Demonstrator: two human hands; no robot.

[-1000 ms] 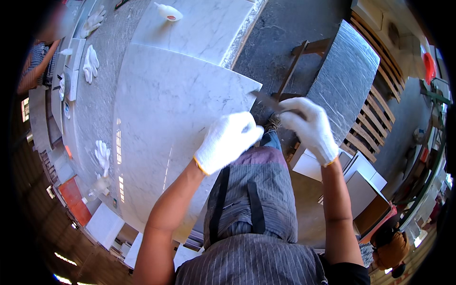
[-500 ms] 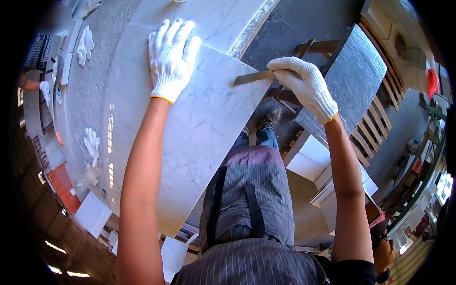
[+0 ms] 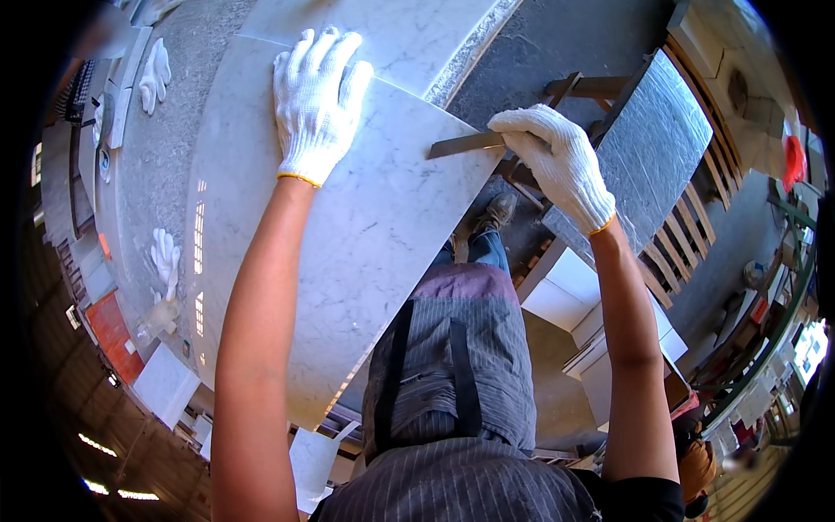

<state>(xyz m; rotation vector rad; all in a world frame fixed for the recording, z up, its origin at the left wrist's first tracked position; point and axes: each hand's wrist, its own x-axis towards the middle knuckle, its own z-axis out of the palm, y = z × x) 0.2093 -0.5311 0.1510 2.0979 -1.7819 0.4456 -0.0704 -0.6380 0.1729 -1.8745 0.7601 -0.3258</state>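
Note:
A pale grey-veined marble slab (image 3: pixel 348 235) lies before me. Flat on its far part rests my left hand (image 3: pixel 317 109), in a white knit glove with a yellow cuff edge, its fingers stretched out and holding nothing. My right hand (image 3: pixel 552 157), gloved alike, is closed around one end of a thin flat metal blade (image 3: pixel 461 145), which looks like a scraper. The blade points left over the slab near its right corner; whether its tip touches the stone I cannot tell. The glove hides the blade's held end.
A second marble piece (image 3: pixel 391 35) adjoins the slab's far edge. Loose white gloves (image 3: pixel 155 76) lie on the grey surface at left, with another glove (image 3: pixel 165 261) nearer. At right stand a dark grey stone slab (image 3: pixel 648 148), a wooden pallet (image 3: pixel 683 239) and white boxes (image 3: pixel 565 291).
My view has shifted slightly. My left hand stays on the slab, and the right still holds the blade in nearly the same place. A co-worker's gloved hand at far left is out of sight.

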